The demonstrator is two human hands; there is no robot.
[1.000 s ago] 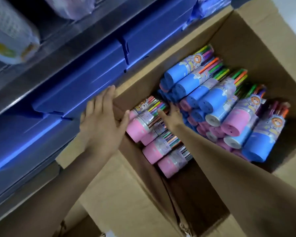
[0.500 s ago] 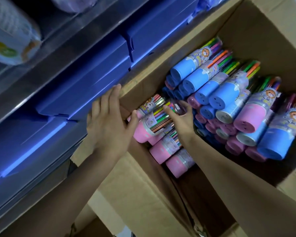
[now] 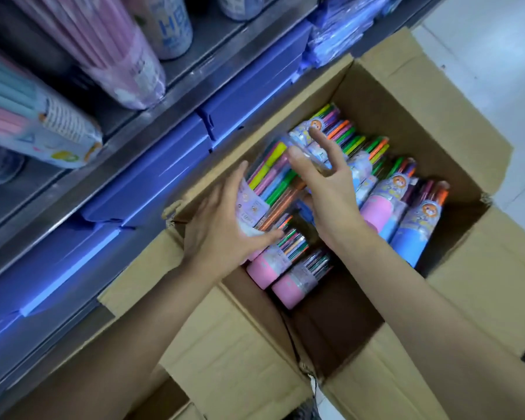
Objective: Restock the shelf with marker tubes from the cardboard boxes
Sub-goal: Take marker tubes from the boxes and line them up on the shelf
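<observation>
nearest, under both forearms: the front flaps of the open cardboard box (image 3: 240,353), folded outward. just below and right of the left hand (image 3: 222,234), inside the box: two pink-based marker tubes (image 3: 273,262) lying side by side on their sides, clear ends pointing away.

left hand curled around the lower half of a raised marker tube (image 3: 273,183), thumb on the near side by the pink base, fingers wrapped over the far side by the printed label; tube tilted, clear top up and away, coloured markers visible through it. right hand (image 3: 325,189) at the clear top of that same tube, thumb and spread fingers loosely closed over the cap end; index and middle fingers stretched upward. tube thus gripped at both ends, lifted above the rest of the stock, just over the box's left wall.

right of and beyond the right hand: a leaning stack of more tubes (image 3: 406,207), pink and blue bases toward the camera, cartoon labels facing up, filling the far half of the box.

left of the left hand: blue plastic cases (image 3: 152,177) stacked on the low shelf level. further up and left: metal shelf edge (image 3: 170,101) carrying packs of pastel pencils (image 3: 28,122) and a clear pink tube of sticks (image 3: 115,56). far right: pale floor tiles (image 3: 497,71).
</observation>
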